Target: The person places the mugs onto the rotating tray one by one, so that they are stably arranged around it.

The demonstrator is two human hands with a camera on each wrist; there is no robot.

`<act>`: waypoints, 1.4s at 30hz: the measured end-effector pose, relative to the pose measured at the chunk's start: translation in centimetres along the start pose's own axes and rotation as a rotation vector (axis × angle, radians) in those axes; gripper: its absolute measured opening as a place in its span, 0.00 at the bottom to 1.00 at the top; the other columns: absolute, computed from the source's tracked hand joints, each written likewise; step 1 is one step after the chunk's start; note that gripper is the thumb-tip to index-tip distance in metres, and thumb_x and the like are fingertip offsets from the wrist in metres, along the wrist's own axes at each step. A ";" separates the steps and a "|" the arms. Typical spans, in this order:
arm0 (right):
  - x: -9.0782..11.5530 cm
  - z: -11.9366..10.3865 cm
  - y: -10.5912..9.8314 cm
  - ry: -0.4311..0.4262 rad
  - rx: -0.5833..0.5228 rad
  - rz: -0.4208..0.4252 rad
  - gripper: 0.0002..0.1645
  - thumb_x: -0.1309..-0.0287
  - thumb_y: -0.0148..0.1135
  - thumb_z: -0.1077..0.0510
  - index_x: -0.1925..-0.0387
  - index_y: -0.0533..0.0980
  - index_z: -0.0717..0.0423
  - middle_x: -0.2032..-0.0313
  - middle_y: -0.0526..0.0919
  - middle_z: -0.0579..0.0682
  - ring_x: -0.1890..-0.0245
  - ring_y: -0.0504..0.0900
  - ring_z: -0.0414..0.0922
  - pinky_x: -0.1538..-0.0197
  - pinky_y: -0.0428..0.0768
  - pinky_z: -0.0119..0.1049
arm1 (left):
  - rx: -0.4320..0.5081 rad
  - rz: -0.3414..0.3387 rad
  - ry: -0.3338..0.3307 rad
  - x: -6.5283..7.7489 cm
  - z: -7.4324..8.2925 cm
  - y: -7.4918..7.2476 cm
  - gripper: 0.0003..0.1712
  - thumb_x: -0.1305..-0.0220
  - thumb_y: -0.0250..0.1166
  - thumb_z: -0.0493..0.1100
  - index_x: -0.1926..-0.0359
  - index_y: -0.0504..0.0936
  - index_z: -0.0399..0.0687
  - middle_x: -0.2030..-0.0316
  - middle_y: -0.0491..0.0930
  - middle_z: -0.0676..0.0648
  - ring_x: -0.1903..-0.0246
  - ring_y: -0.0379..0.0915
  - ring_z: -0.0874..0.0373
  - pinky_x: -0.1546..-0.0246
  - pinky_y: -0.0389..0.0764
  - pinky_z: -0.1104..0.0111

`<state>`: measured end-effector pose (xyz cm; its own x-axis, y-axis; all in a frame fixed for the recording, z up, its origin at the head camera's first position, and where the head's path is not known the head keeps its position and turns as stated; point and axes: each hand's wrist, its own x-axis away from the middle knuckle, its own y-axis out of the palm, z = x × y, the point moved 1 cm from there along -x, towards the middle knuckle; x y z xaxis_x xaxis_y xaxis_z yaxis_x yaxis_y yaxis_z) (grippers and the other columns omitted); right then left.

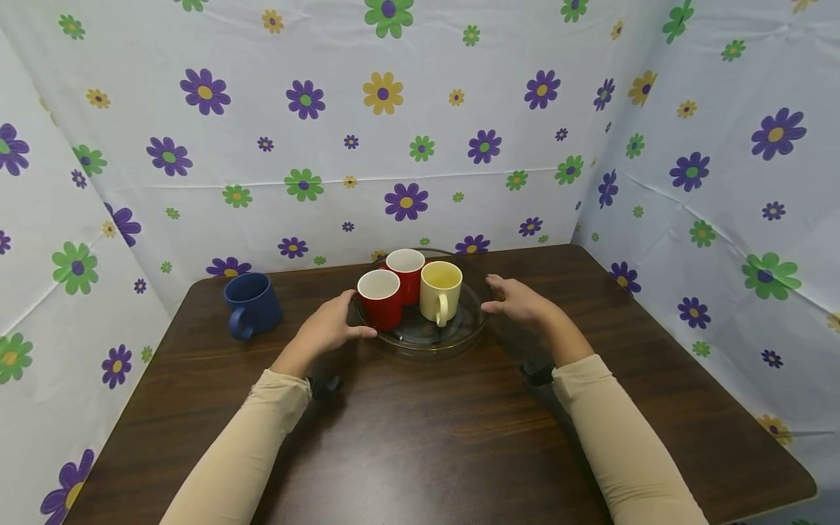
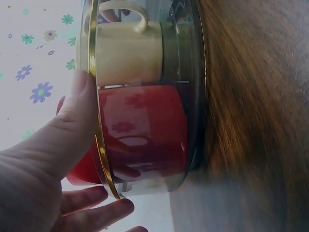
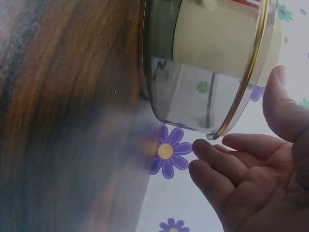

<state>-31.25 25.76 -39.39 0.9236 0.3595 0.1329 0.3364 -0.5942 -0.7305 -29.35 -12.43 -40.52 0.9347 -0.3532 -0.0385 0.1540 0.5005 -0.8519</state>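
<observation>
A round clear-walled tray [image 1: 426, 348] with a gold rim stands toward the back of the table. In it are a red mug [image 1: 382, 310] at the left, a second red mug [image 1: 410, 283] behind, and a pale yellow mug [image 1: 434, 293] with its handle toward me. My left hand [image 1: 330, 321] is at the tray's left side; its thumb [image 2: 77, 104] lies against the gold rim and its fingers spread around the outside. On the other side my right hand [image 1: 515, 299] is cupped loosely, fingers [image 3: 217, 159] just beside the rim, holding nothing.
A dark blue mug [image 1: 252, 305] stands on the brown wooden table [image 1: 420, 437] at the back left, its handle turned toward the front. Flower-patterned sheets [image 1: 420, 146] hang close behind the table and along both sides.
</observation>
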 end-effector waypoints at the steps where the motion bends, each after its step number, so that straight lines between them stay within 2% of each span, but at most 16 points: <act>1: 0.1 0.0 0.0 0.006 0.003 -0.003 0.47 0.30 0.62 0.57 0.23 0.47 0.72 0.22 0.43 0.67 0.22 0.47 0.63 0.24 0.51 0.57 | -0.002 0.004 -0.005 0.1 0.0 -0.1 0.54 0.42 0.76 0.58 0.28 0.61 0.30 0.33 0.69 0.28 0.34 0.68 0.34 0.35 0.68 0.42; 7: 0.2 -0.1 -0.1 0.004 0.016 -0.031 0.50 0.30 0.62 0.56 0.23 0.45 0.73 0.22 0.42 0.69 0.22 0.45 0.64 0.24 0.49 0.57 | -0.004 0.020 -0.035 0.5 0.3 -0.4 0.51 0.42 0.75 0.58 0.30 0.65 0.32 0.34 0.72 0.30 0.36 0.70 0.35 0.36 0.70 0.43; 14: 0.4 -0.5 0.0 0.000 0.001 -0.039 0.50 0.29 0.62 0.57 0.23 0.42 0.74 0.22 0.41 0.70 0.23 0.48 0.65 0.24 0.51 0.57 | 0.009 0.052 -0.021 1.0 0.8 -0.6 0.39 0.40 0.75 0.53 0.36 0.73 0.35 0.42 0.80 0.33 0.42 0.76 0.38 0.41 0.75 0.45; 18: 0.4 -0.5 0.2 0.001 0.000 -0.030 0.50 0.30 0.62 0.58 0.24 0.42 0.74 0.22 0.41 0.70 0.23 0.48 0.66 0.24 0.51 0.57 | 0.011 0.047 -0.009 1.1 0.8 -0.7 0.36 0.39 0.74 0.53 0.37 0.75 0.37 0.43 0.81 0.36 0.41 0.76 0.39 0.41 0.75 0.45; 21: 0.3 -0.5 0.3 0.005 0.007 -0.026 0.51 0.30 0.62 0.58 0.24 0.42 0.75 0.22 0.41 0.70 0.23 0.48 0.66 0.24 0.51 0.57 | 0.005 0.046 -0.015 1.3 0.5 -1.2 0.34 0.37 0.72 0.55 0.37 0.76 0.39 0.44 0.83 0.38 0.43 0.78 0.41 0.43 0.76 0.45; 24: 0.1 -0.3 0.5 0.008 0.024 -0.022 0.51 0.30 0.62 0.57 0.24 0.42 0.74 0.22 0.41 0.70 0.23 0.47 0.65 0.24 0.50 0.56 | -0.029 0.066 -0.044 1.8 0.0 -2.2 0.31 0.33 0.68 0.56 0.39 0.78 0.41 0.47 0.85 0.40 0.46 0.81 0.43 0.47 0.79 0.46; 29: 0.0 -0.1 0.7 0.010 0.046 -0.005 0.51 0.31 0.64 0.57 0.24 0.44 0.74 0.23 0.43 0.70 0.23 0.48 0.65 0.24 0.50 0.56 | -0.137 0.152 -0.134 3.3 -1.5 -5.0 0.26 0.28 0.62 0.57 0.46 0.82 0.40 0.54 0.87 0.39 0.55 0.83 0.43 0.60 0.82 0.48; 33: 0.0 -0.2 0.6 0.012 0.064 0.013 0.51 0.33 0.66 0.56 0.24 0.46 0.75 0.23 0.46 0.71 0.24 0.50 0.66 0.25 0.52 0.57 | -0.201 0.247 -0.260 4.7 -3.2 -7.1 0.24 0.28 0.62 0.57 0.52 0.82 0.38 0.62 0.86 0.38 0.65 0.80 0.44 0.71 0.79 0.51; 35: 0.0 -0.3 0.6 0.015 0.072 0.019 0.52 0.33 0.67 0.56 0.24 0.47 0.75 0.23 0.47 0.71 0.24 0.51 0.66 0.25 0.53 0.58 | -0.224 0.271 -0.334 5.3 -4.2 -8.0 0.26 0.29 0.62 0.57 0.53 0.80 0.35 0.61 0.84 0.35 0.65 0.79 0.41 0.72 0.78 0.51; 37: 0.1 -0.5 0.5 0.018 0.085 0.023 0.52 0.34 0.68 0.55 0.25 0.48 0.75 0.24 0.48 0.71 0.24 0.50 0.66 0.25 0.52 0.58 | -0.240 0.264 -0.410 5.8 -5.3 -8.7 0.30 0.30 0.63 0.57 0.50 0.77 0.30 0.57 0.81 0.30 0.61 0.78 0.35 0.70 0.79 0.46; 40: 0.2 -0.6 0.5 0.029 0.100 0.033 0.52 0.35 0.69 0.54 0.25 0.50 0.74 0.24 0.50 0.71 0.25 0.53 0.66 0.25 0.54 0.59 | -0.262 0.216 -0.498 6.3 -6.7 -9.5 0.39 0.31 0.64 0.58 0.43 0.71 0.22 0.50 0.76 0.22 0.56 0.76 0.28 0.67 0.80 0.43; 42: 0.2 -0.7 0.5 0.033 0.110 0.039 0.53 0.36 0.70 0.53 0.25 0.51 0.74 0.25 0.52 0.72 0.25 0.54 0.66 0.26 0.55 0.59 | -0.269 0.186 -0.532 6.6 -7.5 -9.7 0.42 0.31 0.65 0.58 0.41 0.69 0.18 0.50 0.76 0.21 0.57 0.77 0.28 0.68 0.80 0.43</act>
<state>-30.74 25.02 -39.28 0.9418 0.3129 0.1231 0.2793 -0.5242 -0.8045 -27.10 -25.53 -36.37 0.9802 0.1978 0.0078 -0.0477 0.2743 -0.9605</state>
